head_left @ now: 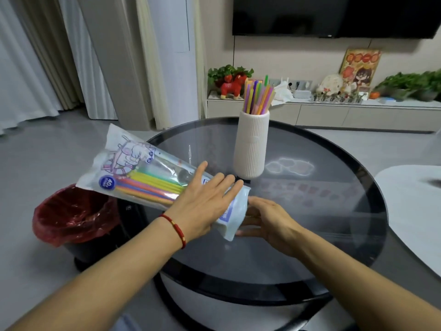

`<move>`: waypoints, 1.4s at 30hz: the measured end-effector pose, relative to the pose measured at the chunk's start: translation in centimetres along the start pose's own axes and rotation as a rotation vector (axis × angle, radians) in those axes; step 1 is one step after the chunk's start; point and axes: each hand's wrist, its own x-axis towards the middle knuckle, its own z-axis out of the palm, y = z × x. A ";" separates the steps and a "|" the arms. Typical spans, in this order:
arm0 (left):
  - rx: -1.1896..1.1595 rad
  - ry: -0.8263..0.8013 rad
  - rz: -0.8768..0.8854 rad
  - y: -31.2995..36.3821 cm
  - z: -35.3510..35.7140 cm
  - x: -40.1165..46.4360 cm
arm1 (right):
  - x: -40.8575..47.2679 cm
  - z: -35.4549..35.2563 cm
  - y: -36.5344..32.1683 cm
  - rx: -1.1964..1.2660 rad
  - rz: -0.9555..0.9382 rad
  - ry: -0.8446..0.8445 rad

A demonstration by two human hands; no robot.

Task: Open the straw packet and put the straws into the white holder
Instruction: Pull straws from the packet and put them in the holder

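Pale curtains point(31, 68) hang at the far left above a grey floor, and lower down a dark bin lined with a red plastic bag point(71, 216) stands just beside the round table. The table point(322, 235) has a dark glass top with a black rim and reflects a ceiling light. Behind it a low white cabinet point(334, 113) runs along the wall under a black television point(334, 15), carrying a red toy horse point(232, 86) in front of green leaves, small ornaments and more plants at the right end.

The straw packet point(133, 173) lies tilted across the table's left edge, its printed end jutting out over the bin and its near end between the two hands. Coloured straws still show inside it. The left hand point(205, 206), with a red cord bracelet point(175, 226) on the wrist, lies flat on top of the packet with fingers straight and spread, pressing rather than clasping it. The right hand point(265, 220) meets the packet's near end from the right; its fingertips are hidden behind the plastic, so I cannot tell whether it pinches the packet or only touches it.

The white holder point(251, 144), ribbed and upright, stands on the table just beyond the hands, already holding a bunch of coloured straws point(259, 96).
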 end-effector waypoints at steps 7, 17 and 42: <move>0.046 -0.054 -0.007 -1.1 0.6 -0.8 | 0.2 -1.0 1.2 0.000 -0.086 -0.042; -0.282 -0.178 -0.232 -1.7 2.8 -2.5 | -0.5 -3.3 -0.4 0.012 -0.160 0.224; -0.427 -0.153 -0.222 0.1 3.0 -2.0 | -1.1 -2.0 0.0 -0.729 -0.311 0.000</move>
